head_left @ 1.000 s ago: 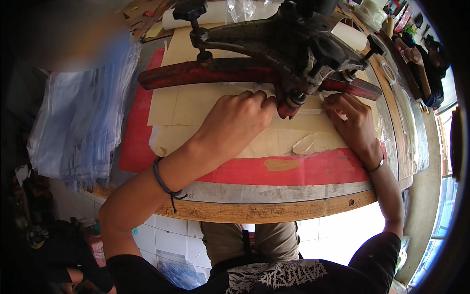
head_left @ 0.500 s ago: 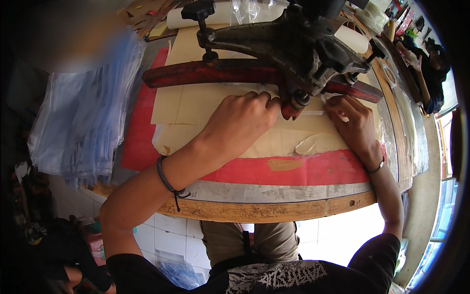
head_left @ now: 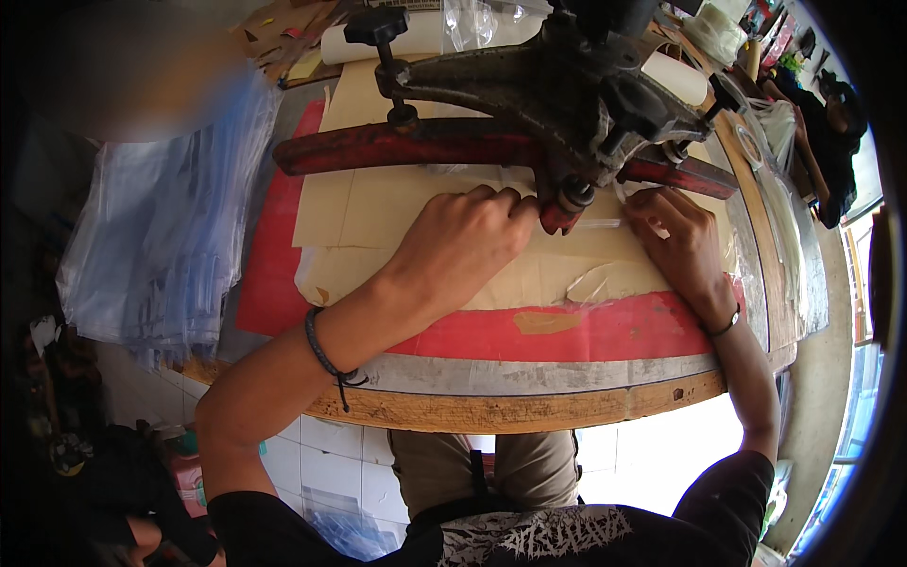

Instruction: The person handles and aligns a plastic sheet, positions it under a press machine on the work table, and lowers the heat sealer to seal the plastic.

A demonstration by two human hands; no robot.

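My left hand [head_left: 472, 231] is closed, its knuckles up and fingertips hidden, just left of the central foot of a black and red machine head [head_left: 557, 85]. To the right of that foot, my right hand [head_left: 673, 227] is closed in a pinch at a piece of clear plastic [head_left: 621, 192]. A clear strip-like edge [head_left: 598, 224] shows between the hands. Beneath them lie tan paper sheets [head_left: 378, 269], torn along the near edge, over a red sheet [head_left: 624, 331]. The red bar [head_left: 406, 146] of the machine spans just beyond my hands.
A stack of clear bluish plastic bags [head_left: 156, 246] hangs over the table's left side. White rolls [head_left: 406, 36] lie behind the machine. The wooden table edge [head_left: 510, 411] runs before my lap. Other people [head_left: 836, 132] are at the far right and lower left.
My left hand has come slightly nearer and left, away from the red bar. The right hand stays nearly in place. The view has shifted a little.
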